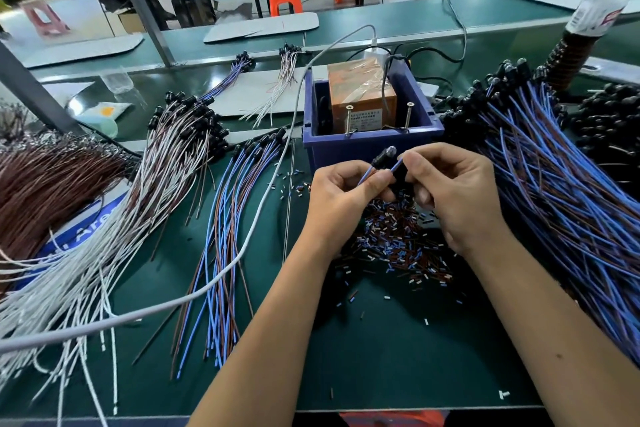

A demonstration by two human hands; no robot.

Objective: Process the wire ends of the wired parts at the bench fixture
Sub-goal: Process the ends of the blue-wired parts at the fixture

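The head view is showing, going left to right, a brown wire bundle (pixel 52 180), a white-wired heap (pixel 145 191), a small blue-and-brown batch (pixel 225 236), the blue bin fixture (pixel 370 146) with two screws standing at its front edge, and a big blue-wired pile (pixel 561 191), too many to count. Just before the bin, the left hand (pixel 346 191) is pinching the blue leads while the right hand (pixel 453 191) is pinching one wired part (pixel 384 156). It is looking light and floppy, best held near the black head.
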